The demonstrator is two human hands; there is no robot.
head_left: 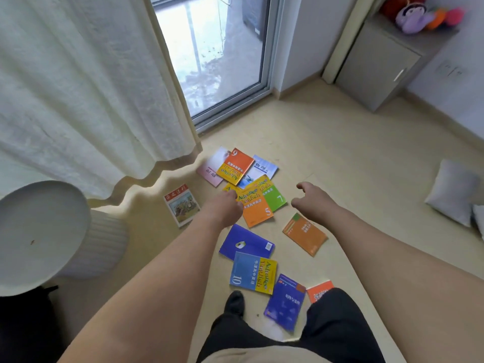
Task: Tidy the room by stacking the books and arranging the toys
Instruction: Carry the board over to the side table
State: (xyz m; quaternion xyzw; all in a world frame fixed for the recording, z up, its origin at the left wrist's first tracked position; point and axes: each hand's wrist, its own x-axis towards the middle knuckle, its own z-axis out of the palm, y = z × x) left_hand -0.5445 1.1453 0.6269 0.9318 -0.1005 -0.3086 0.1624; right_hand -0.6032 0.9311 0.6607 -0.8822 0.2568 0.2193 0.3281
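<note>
Beige floor by a glass door and white curtain, books scattered everywhere, the orange number 5 book in the middle. Toys sit on a grey cabinet, too blurry to identify. Left hand curled, can't tell if it's gripping; right hand loose, holding nothing

left hand: reaching forward and down, fingers curling, holding nothing
right hand: reaching forward, fingers hanging loosely curled
</note>
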